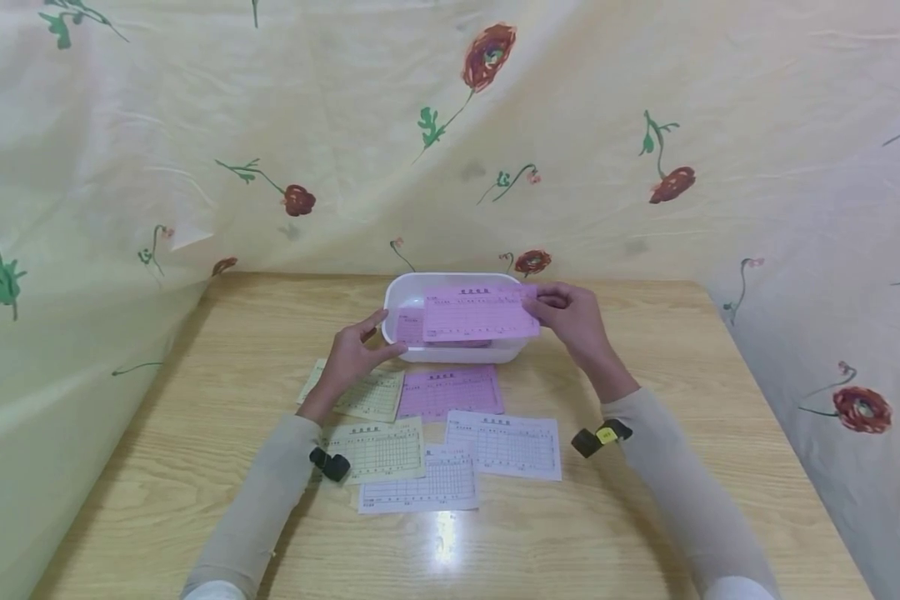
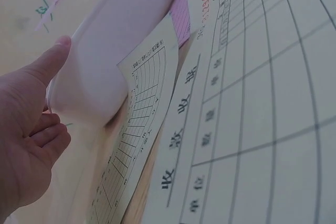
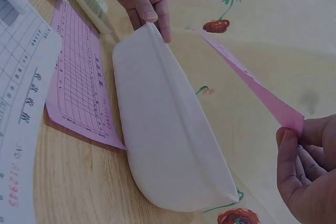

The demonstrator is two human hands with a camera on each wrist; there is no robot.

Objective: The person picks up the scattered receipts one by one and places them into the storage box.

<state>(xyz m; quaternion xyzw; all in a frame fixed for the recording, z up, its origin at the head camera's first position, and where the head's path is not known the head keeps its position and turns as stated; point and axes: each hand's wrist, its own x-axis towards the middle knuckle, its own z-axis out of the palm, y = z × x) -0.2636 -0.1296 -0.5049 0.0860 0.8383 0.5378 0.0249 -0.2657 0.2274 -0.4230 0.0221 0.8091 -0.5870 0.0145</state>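
A white plastic basin stands toward the back of the table. My left hand holds its left end, with thumb and fingers at the rim. Between thumb and fingertips, my right hand pinches the right edge of a pink receipt slip. That slip is held raised over the basin, seen nearly edge-on in the right wrist view. Another pink slip lies inside the basin, partly covered by the raised one.
In front of the basin lie a pink slip, two yellowish slips and two white slips, some overlapping. They rest on a wooden table. Behind the table hangs a flowered cloth.
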